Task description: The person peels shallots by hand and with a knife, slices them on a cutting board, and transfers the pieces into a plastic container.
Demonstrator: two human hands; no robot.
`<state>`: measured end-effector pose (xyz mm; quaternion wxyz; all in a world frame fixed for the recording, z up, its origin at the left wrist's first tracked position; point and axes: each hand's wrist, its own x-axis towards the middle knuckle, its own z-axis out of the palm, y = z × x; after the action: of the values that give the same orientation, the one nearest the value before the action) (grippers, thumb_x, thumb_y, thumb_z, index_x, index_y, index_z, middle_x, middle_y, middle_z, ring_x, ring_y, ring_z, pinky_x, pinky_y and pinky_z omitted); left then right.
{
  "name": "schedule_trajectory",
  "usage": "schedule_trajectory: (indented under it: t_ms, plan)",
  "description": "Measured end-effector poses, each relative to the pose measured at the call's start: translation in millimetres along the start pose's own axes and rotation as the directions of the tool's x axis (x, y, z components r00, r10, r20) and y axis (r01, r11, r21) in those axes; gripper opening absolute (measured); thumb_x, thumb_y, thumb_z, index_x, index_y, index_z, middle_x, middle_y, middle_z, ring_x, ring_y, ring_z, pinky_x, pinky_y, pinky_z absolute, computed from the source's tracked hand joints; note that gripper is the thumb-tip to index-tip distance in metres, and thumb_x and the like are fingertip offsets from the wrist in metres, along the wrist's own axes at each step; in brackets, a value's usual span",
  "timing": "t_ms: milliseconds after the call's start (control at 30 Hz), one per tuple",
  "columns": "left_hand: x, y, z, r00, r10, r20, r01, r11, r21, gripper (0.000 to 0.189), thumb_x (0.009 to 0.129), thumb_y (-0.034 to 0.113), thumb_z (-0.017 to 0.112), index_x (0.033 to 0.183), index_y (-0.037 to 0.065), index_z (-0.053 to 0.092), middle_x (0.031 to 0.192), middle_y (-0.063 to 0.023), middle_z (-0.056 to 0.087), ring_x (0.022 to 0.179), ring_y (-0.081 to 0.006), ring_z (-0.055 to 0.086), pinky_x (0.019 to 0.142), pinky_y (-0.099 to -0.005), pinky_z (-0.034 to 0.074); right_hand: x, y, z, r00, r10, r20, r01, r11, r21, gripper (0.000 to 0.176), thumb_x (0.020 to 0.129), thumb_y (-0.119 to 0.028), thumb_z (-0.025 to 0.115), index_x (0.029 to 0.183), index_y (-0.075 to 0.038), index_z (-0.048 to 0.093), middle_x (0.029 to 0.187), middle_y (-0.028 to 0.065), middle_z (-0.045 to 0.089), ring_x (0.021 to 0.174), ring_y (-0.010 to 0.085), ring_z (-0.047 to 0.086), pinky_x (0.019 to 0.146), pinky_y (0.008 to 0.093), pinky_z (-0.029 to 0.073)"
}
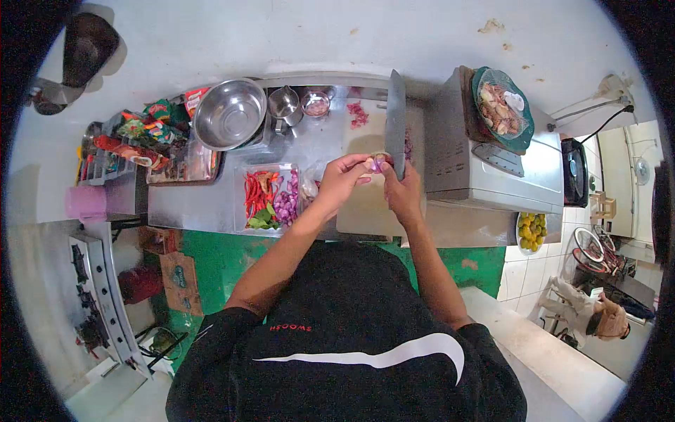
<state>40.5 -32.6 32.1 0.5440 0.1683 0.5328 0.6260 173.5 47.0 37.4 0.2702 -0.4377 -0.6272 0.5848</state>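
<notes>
Left hand [344, 177] pinches a shallot [377, 164]; right hand [404, 191] is clamped around the cleaver [396, 119]. Left of the grip, a tray [238, 202] contains chillies [256, 188] and peeled shallots [285, 205].

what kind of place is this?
Likely a small working kitchen, perhaps a food stall's: steel counter, cutting board, right hand gripping a cleaver beside the shallot in the left hand, tray of chilies and shallots.

The counter [190, 204] is steel with a dull, brushed look. The mixing bowl [230, 112] is polished metal and shines strongly. The cleaver [396, 123] has a grey, matt metal blade. The shallot [378, 164] has smooth, glossy purple skin. The cutting board [365, 207] looks pale and matt.
</notes>
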Motion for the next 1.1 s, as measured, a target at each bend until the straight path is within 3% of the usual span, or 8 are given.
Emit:
schedule_trajectory:
  t_ms: [500,533,633,700,800,900,967,1100]
  plan:
    - [9,-11,-33,0.993,0.076,0.094,-0.072,0.996,-0.049,0.027,0.095,0.010,0.054,0.121,0.001,0.055,0.113,-0.0060,0.063,0.101,-0.0141,0.061,0.082,-0.0285,0.051,-8,-1,37,0.995,0.000,-0.096,0.001,1.000,0.018,0.025,0.089,-0.017,0.066,0.106,0.000,0.066,0.093,0.0109,0.070,0.085,0.0166,0.064,0.077,0.0317,0.049]
    - [10,-11,-35,0.992,0.072,0.100,-0.067,0.996,-0.049,0.027,0.095,0.010,0.054,0.121,0.001,0.055,0.113,-0.0060,0.063,0.101,-0.0141,0.061,0.082,-0.0285,0.051,-7,1,36,0.996,0.009,-0.088,-0.015,0.998,-0.067,0.026,0.088,-0.017,0.067,0.107,0.001,0.065,0.094,0.0112,0.070,0.086,0.0173,0.065,0.078,0.0318,0.050]
    - [10,-5,-35,0.993,0.035,0.109,-0.029,0.998,-0.051,0.023,0.093,0.012,0.060,0.114,0.005,0.060,0.107,-0.0048,0.066,0.097,-0.0124,0.062,0.083,-0.0273,0.051,-7,0,39,0.995,0.019,-0.101,-0.033,0.990,-0.139,0.028,0.087,-0.018,0.069,0.107,0.001,0.064,0.096,0.0113,0.070,0.088,0.0181,0.066,0.078,0.0317,0.050]
    - [9,-2,-32,0.991,0.078,0.113,-0.090,0.991,0.103,0.024,0.089,0.010,0.065,0.112,0.003,0.061,0.104,-0.0040,0.067,0.095,-0.0116,0.062,0.082,-0.0271,0.051,-8,0,40,0.992,0.019,-0.125,-0.035,0.992,-0.125,0.029,0.086,-0.018,0.070,0.107,0.000,0.064,0.096,0.0112,0.070,0.088,0.0183,0.066,0.077,0.0314,0.051]
    - [17,-8,-36,0.987,0.033,0.160,-0.031,0.999,-0.015,0.025,0.086,0.011,0.069,0.108,0.002,0.063,0.101,-0.0039,0.068,0.094,-0.0115,0.062,0.082,-0.0269,0.051,-9,2,42,0.985,0.032,-0.167,-0.043,0.997,-0.063,0.029,0.085,-0.017,0.072,0.108,-0.001,0.064,0.096,0.0109,0.070,0.089,0.0178,0.066,0.074,0.0307,0.051]
    - [21,-6,-40,0.981,-0.073,0.180,0.086,0.994,-0.069,0.025,0.086,0.010,0.069,0.108,0.000,0.064,0.102,-0.0048,0.068,0.093,-0.0122,0.063,0.084,-0.0270,0.051,-11,0,40,0.984,0.039,-0.177,-0.042,0.999,-0.011,0.028,0.085,-0.015,0.072,0.107,-0.001,0.065,0.094,0.0088,0.070,0.078,0.0134,0.064,0.065,0.0272,0.050]
    - [23,-4,-42,0.977,-0.087,0.195,0.098,0.994,-0.049,0.026,0.085,0.010,0.070,0.108,-0.001,0.065,0.100,-0.0057,0.068,0.091,-0.0123,0.063,0.083,-0.0266,0.052,-15,-14,36,0.981,0.161,-0.108,-0.164,0.986,-0.012,0.026,0.086,-0.015,0.071,0.107,0.000,0.065,0.090,0.0060,0.069,0.067,0.0082,0.058,0.056,0.0241,0.046]
    - [22,8,-38,0.966,-0.091,0.244,0.107,0.993,-0.052,0.027,0.085,0.011,0.071,0.108,-0.003,0.066,0.099,-0.0076,0.069,0.090,-0.0132,0.064,0.083,-0.0257,0.052,-14,3,39,0.983,0.099,-0.158,-0.077,0.987,0.138,0.026,0.086,-0.016,0.071,0.105,0.000,0.065,0.086,0.0040,0.068,0.060,0.0050,0.052,0.049,0.0227,0.041]
